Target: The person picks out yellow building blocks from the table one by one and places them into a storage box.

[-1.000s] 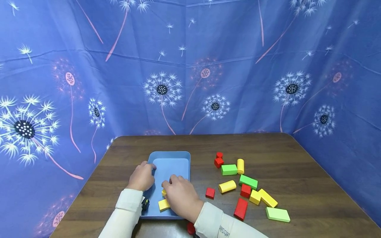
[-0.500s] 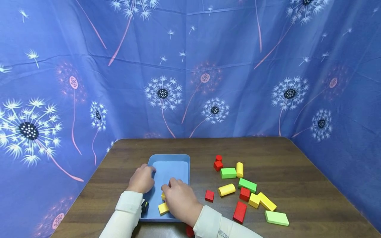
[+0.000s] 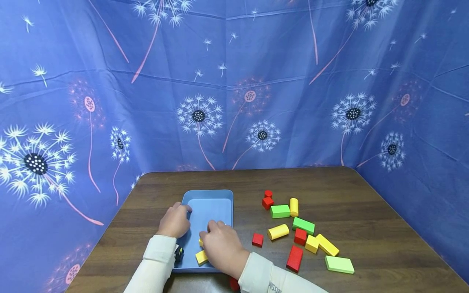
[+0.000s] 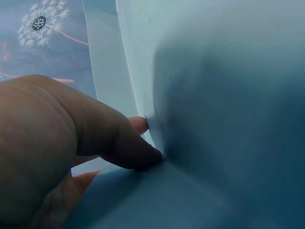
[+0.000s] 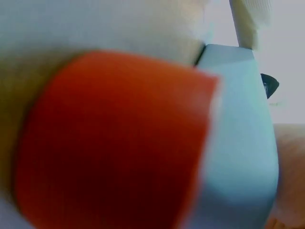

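Note:
My left hand [image 3: 175, 219] grips the left wall of a light-blue tray [image 3: 233, 203]; in the left wrist view its thumb [image 4: 138, 150] lies inside against the wall, with other fingers outside. Over the tray's near right part, my right hand [image 3: 224, 246] bends its fingers down around a yellow block [image 3: 201, 242], mostly hidden under them. Just nearer, a second yellow block [image 3: 201, 257] lies on the tray floor, partly covered by the same hand. A red cylinder [image 5: 114, 143] fills much of the right wrist view, beside the tray; the head view shows a red bit [image 3: 233, 284] under the right wrist.
Right of the tray on the wooden table [image 3: 161, 183] lie scattered blocks: red cubes such as one [image 3: 257, 239], a red block [image 3: 294, 259], yellow cylinders including one [image 3: 278, 232], green blocks like one [image 3: 303, 225], and a pale green block [image 3: 339, 264]. A blue dandelion-print cloth [image 3: 234, 122] hangs behind.
The head view has tilted and shifted slightly. Both hands, the tray and the blocks keep nearly the same positions relative to one another.

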Motion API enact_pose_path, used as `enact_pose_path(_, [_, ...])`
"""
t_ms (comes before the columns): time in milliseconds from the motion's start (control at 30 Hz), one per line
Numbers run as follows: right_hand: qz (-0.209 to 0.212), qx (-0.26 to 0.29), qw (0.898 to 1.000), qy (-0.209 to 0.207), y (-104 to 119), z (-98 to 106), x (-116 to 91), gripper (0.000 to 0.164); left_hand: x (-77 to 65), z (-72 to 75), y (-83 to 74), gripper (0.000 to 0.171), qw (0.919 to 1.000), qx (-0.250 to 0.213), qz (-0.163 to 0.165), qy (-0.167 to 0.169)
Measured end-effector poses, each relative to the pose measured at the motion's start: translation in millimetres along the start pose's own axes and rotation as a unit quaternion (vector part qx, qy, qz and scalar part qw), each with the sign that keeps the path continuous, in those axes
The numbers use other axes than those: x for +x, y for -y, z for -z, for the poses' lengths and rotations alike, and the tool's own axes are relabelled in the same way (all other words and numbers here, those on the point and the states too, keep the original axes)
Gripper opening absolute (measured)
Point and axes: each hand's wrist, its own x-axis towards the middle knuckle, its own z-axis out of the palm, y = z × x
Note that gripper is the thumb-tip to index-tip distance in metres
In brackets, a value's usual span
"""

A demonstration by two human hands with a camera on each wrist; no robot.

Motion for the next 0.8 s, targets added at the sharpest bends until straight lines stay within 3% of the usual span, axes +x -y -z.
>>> enact_pose_path(267, [0.007, -0.016, 1.0, -0.014, -1.7, -0.4, -0.4, 0.027, 0.1, 4.3, -3.1, 0.038, 1.0, -0.006, -0.007, -0.003])
enact_pose_path(800, [-0.003, -0.012, 1.0, 0.008, 0.6, 2.9, -3.8, 0.037, -1.9, -0.4, 0.2, 0.037, 0.9999, -0.01, -0.001, 0.007])
